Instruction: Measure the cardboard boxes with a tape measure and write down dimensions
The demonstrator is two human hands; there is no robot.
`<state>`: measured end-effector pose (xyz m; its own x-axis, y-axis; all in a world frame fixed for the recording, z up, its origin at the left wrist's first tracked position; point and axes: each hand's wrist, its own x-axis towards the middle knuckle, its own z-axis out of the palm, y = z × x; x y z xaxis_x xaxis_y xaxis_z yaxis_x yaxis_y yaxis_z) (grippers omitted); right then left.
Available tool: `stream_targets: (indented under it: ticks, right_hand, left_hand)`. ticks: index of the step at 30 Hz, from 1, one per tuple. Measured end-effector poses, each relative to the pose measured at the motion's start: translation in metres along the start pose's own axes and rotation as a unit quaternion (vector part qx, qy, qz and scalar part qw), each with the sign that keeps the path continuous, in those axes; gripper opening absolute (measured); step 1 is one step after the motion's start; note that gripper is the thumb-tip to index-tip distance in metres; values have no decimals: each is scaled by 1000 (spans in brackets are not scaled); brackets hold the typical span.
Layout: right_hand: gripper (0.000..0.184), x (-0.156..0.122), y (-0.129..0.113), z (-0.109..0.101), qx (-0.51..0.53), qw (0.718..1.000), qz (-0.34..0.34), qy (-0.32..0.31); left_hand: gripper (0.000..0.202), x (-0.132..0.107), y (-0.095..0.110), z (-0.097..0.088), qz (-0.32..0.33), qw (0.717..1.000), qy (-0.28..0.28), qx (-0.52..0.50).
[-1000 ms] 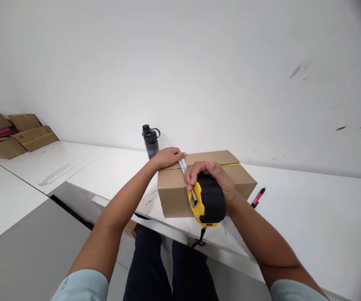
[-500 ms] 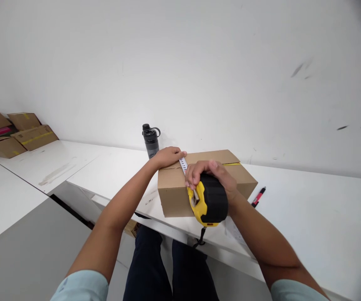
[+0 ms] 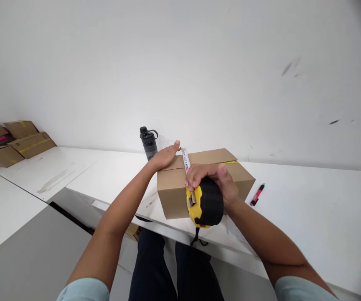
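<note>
Box point(image 3: 172, 202) sits on the worktop point(image 3: 308, 217), blade point(image 3: 186, 160) extended over its top. Right hand point(image 3: 210, 170) grips the tape point(image 3: 211, 205), fingers curled round it. Left hand point(image 3: 165, 157) is beside the blade's far end, thumb raised (whether other fingers pinch, cannot tell).

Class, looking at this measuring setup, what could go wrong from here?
On the left hand, the thumb is raised beside the tape blade, which could slip or recoil. The right hand, gripping the tape measure, covers part of the blade above the cardboard box, possibly hiding the reading. The water bottle stands near the left hand and might get knocked.
</note>
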<state>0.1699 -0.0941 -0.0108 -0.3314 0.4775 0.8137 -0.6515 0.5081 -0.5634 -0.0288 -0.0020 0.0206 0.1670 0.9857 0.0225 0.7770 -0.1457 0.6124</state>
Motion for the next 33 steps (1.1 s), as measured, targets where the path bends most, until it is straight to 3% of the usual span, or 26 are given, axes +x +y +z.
stream_targets:
  ticks: [4, 7, 10, 12, 16, 22, 24, 28, 33]
  right_hand:
    - [71, 1, -3, -3, -26, 999, -35, 30]
    - [69, 3, -2, -11, -112, 984, -86, 104]
    - [67, 3, 3, -23, -253, 933, -131, 222]
    - [70, 1, 9, -32, -339, 892, -133, 268]
    - [76, -5, 17, -45, -427, 848, -126, 289]
    - [74, -2, 31, -51, -503, 779, -183, 327]
    - [67, 2, 37, -53, -500, 778, -187, 332]
    - [43, 6, 38, -55, -469, 809, -190, 301]
    - [38, 7, 28, -53, -511, 814, -135, 241]
  left_hand:
    - [96, -2, 1, 0, -5, 1000, -2, 6]
    - [99, -2, 2, 0, -8, 1000, -13, 12]
    - [97, -1, 3, 0, -10, 1000, -20, 21]
    - [96, 0, 4, 0, -8, 999, -18, 32]
    - [92, 1, 7, 2, -5, 997, -23, 75]
    - [67, 0, 10, 4, -15, 991, -16, 130]
    - [66, 1, 10, 5, -16, 990, -14, 138]
    - [82, 2, 9, 6, -29, 991, -12, 134]
    - [93, 1, 12, 5, -38, 992, -18, 119]
